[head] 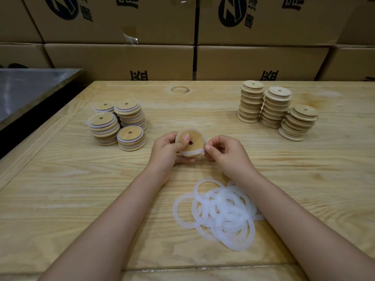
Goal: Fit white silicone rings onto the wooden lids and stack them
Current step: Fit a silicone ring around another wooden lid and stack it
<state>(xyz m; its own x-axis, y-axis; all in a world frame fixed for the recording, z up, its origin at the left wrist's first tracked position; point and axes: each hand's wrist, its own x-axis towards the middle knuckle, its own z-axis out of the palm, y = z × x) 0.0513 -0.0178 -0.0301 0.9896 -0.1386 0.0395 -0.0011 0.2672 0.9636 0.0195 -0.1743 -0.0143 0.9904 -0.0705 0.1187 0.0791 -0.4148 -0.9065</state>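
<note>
Head view: left hand (pixel 166 151) grips wooden lid (pixel 192 138) over bench (pixel 81 189), thumb on its face; right hand (pixel 227 153) pinches white ring (pixel 191 152) at lid rim. Left of lid: four ringed stacks (pixel 117 124). Right: three bare stacks (pixel 276 110). Nearer: loose rings (pixel 221 213), maybe a dozen.

Both hands (pixel 199 152) around a ringed wooden lid (pixel 190 143) above the table (pixel 60 189)

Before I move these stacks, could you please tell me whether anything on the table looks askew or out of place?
Nothing looks spilled or broken. The nearest stack of bare lids on the right leans, its lids stepped sideways, so a nudge might topple it. The rings lie in a loose tangled heap.
</note>
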